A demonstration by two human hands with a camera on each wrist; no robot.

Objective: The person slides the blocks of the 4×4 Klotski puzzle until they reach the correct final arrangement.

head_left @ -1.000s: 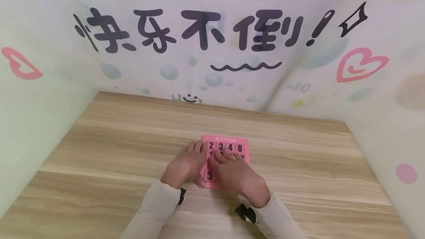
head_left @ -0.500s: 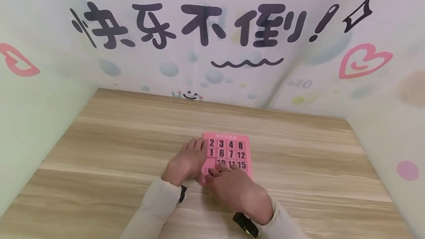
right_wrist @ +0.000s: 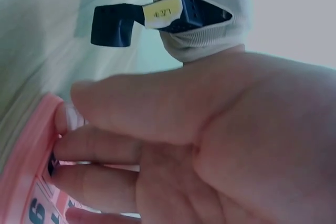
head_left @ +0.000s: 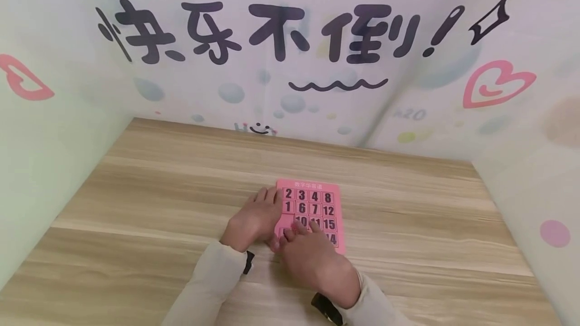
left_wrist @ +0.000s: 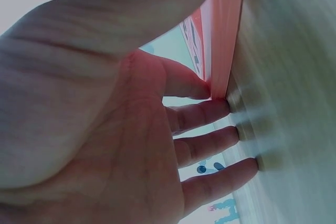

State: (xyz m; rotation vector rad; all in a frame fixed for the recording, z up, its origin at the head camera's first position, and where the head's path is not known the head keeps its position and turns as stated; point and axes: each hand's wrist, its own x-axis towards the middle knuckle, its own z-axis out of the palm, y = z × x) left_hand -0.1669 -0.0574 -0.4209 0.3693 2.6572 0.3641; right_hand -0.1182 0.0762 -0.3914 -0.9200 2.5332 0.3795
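A pink number sliding puzzle (head_left: 308,202) lies flat on the wooden table. Its upper rows read 2, 3, 4, 8 and 1, 6, 7, 12; the third row begins with a gap, then 10, 11 and 15. At the puzzle's left side is my left hand (head_left: 256,218), fingers extended, with thumb and index finger against the pink side wall (left_wrist: 227,35) and the other fingertips on the table. My right hand (head_left: 310,260) lies over the near part, its fingertips (right_wrist: 65,174) on the tiles. Most of the bottom row is hidden under it, though 14 shows.
The wood-grain table (head_left: 181,180) extends around the puzzle. Behind it rises a white printed backdrop (head_left: 254,79) with large dark characters, and pale side walls (head_left: 534,180) stand left and right. A dark wrist device (head_left: 326,308) sits at the right sleeve.
My right hand has drawn back from the middle rows toward the near edge and slightly left, uncovering 6, 7, 12, 10, 11 and 15. The left hand stays at the puzzle's left side.
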